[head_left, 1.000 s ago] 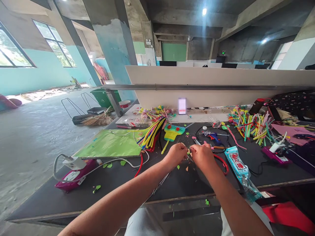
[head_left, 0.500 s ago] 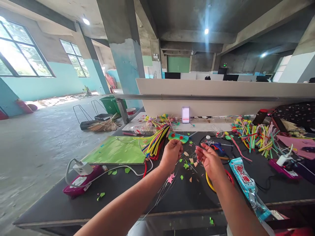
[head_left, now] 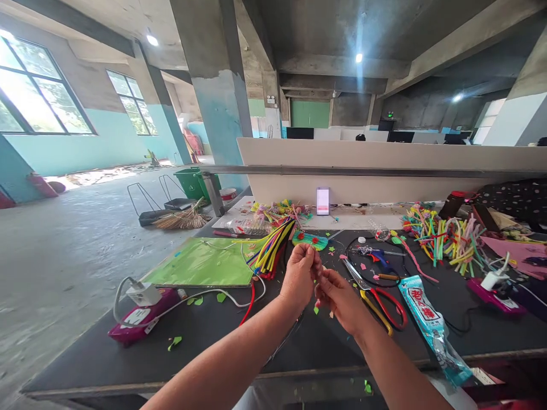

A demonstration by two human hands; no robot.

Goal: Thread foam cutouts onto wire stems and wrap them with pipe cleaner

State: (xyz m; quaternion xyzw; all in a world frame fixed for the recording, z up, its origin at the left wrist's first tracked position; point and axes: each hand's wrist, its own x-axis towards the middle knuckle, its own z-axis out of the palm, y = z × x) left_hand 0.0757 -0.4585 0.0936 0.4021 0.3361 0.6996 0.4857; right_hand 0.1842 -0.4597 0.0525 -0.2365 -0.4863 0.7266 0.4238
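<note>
Over the middle of the dark table, my left hand (head_left: 301,276) is closed in a pinch, its fingertips pointing forward. My right hand (head_left: 339,296) is closed too, with its thumb and fingers meeting just below and beside the left fingertips. Whatever they pinch is too small or hidden to name. Scissors (head_left: 371,296) with red and yellow handles lie right of my right hand. Beyond my left hand are a bundle of pipe cleaners (head_left: 273,250) and a blue-green piece with red flowers (head_left: 314,241). Small paper scraps (head_left: 316,310) and thin wires lie around and under the hands.
A green sheet (head_left: 205,265) and a purple power strip (head_left: 143,319) with a white cable lie left. A blue glue gun (head_left: 380,256), a turquoise packet (head_left: 431,319) and more pipe cleaners (head_left: 444,239) are right. A phone (head_left: 323,201) stands against the panel.
My right hand has moved left and its loosely spread fingers have closed beside my left hand. The scissors it partly covered now show fully. My left hand has barely moved.
</note>
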